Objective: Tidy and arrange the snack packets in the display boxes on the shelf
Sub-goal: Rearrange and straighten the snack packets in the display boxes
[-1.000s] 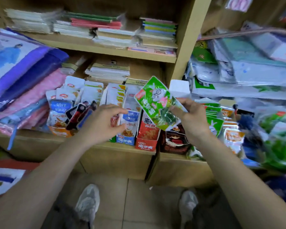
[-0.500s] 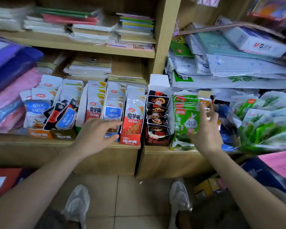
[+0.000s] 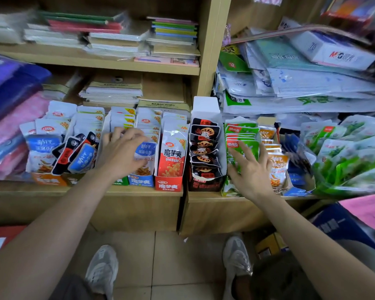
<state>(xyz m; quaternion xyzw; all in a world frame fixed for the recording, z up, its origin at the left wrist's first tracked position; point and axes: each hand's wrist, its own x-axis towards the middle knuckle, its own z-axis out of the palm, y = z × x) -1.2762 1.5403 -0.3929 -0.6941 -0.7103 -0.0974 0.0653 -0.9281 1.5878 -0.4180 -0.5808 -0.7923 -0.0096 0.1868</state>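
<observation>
Step in hand: squaring up the rows; both hands are down among the snack packets on the shelf (image 3: 139,192).
Left hand (image 3: 121,154): fingers bent over the tops of the white packets (image 3: 122,121) in the box left of centre. Whether this grip pinches them or only rests on them, I cannot tell.
Right hand (image 3: 251,169): grip apart, fingers spread and straight, laid flat on the face of the green packets (image 3: 241,131).
Task's things: packets stand in display boxes (image 3: 168,186) side by side along the shelf front; the black packets (image 3: 204,146) sit between the two hands.
Untidy spots: dark stick packets (image 3: 74,152) lean crooked at the left; loose green bags (image 3: 344,161) lie heaped at the right.
Next move, as I judge it: press the green row back upright, then even out the white row's tops.
</observation>
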